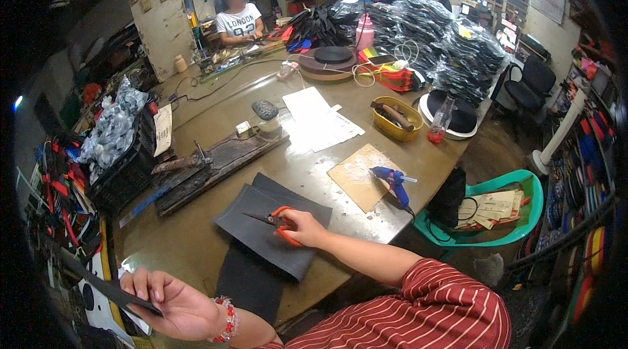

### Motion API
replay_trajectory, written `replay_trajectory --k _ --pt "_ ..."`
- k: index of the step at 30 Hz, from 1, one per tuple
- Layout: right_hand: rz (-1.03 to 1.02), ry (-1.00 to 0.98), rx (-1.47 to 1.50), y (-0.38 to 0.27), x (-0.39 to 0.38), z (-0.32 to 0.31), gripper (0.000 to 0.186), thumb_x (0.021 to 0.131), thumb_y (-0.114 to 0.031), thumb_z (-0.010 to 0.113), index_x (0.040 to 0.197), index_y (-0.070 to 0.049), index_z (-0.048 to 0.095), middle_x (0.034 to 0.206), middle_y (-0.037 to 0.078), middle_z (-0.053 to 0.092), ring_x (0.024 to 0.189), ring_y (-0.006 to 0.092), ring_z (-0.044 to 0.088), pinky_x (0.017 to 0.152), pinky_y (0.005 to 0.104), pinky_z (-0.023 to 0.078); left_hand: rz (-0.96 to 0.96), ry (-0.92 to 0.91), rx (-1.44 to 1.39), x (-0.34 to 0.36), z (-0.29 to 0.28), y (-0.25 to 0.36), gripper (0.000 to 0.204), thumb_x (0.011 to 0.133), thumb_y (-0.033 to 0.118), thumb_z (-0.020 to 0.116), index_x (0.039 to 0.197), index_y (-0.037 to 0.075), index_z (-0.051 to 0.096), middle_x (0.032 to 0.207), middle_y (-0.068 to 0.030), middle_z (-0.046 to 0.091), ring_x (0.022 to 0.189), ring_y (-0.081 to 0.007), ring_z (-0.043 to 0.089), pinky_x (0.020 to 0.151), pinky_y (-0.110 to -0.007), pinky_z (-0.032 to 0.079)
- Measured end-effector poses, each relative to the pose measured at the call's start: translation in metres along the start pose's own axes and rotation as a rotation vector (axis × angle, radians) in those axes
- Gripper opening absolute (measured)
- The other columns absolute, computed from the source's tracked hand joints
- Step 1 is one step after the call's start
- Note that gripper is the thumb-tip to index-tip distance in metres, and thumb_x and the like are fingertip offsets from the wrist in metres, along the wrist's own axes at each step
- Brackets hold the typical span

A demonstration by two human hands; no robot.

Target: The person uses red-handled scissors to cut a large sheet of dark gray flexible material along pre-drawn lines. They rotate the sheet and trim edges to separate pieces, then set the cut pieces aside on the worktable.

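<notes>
My right hand [302,227] is closed round the orange handles of a pair of scissors [282,215]. Their dark blades point left over several black sheets [261,208] that overlap near the table's front edge. At the lower left, my left hand [171,302] pinches the end of a black strip [124,296] between thumb and fingers. The strip runs up and left, past the table's edge. One dark piece [248,283] hangs toward the front, partly behind my left wrist.
A blue glue gun [392,182] lies on a tan board [356,175] to the right. Beyond are a dark wooden plank [219,175], white papers [317,117] and a yellow basin [396,120]. A green chair [533,218] stands at the right. Two people are at the far side.
</notes>
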State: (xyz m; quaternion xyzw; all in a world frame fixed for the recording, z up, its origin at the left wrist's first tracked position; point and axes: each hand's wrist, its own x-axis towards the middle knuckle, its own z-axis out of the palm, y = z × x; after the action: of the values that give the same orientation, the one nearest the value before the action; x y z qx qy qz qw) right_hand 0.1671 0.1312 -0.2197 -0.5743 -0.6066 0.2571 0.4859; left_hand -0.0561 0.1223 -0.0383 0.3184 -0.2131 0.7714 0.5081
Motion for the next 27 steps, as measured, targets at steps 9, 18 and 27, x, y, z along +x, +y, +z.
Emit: replay_trajectory --k 9,18,27 --pt "-0.065 0.128 0.037 0.003 -0.003 0.004 0.039 0.072 -0.019 0.07 0.102 -0.001 0.054 0.065 0.005 0.048 0.058 0.01 0.045 0.055 0.025 0.039 0.114 0.067 0.142 0.011 -0.005 0.009 0.011 0.091 0.008 0.042 0.093 -0.002 0.038 0.086 -0.0045 0.037 0.068 -0.0113 0.037 0.061 -0.023 0.036" --pt "-0.054 0.076 -0.059 0.005 -0.004 0.005 0.035 0.071 -0.019 0.069 0.098 -0.001 0.056 0.072 0.01 0.054 0.063 0.0176 0.053 0.058 0.029 0.043 0.031 0.025 0.089 0.008 -0.006 0.006 0.011 0.091 0.009 0.042 0.092 -0.001 0.037 0.087 -0.0035 0.036 0.07 -0.01 0.037 0.06 -0.022 0.035" --pt "-0.093 0.132 -0.033 0.006 -0.003 0.007 0.033 0.069 -0.018 0.069 0.094 -0.001 0.056 0.075 0.011 0.056 0.064 0.0206 0.055 0.059 0.0301 0.043 0.074 0.068 0.147 0.008 -0.002 0.004 0.012 0.091 0.009 0.042 0.093 -0.001 0.037 0.087 -0.0035 0.036 0.071 -0.0101 0.038 0.06 -0.023 0.035"
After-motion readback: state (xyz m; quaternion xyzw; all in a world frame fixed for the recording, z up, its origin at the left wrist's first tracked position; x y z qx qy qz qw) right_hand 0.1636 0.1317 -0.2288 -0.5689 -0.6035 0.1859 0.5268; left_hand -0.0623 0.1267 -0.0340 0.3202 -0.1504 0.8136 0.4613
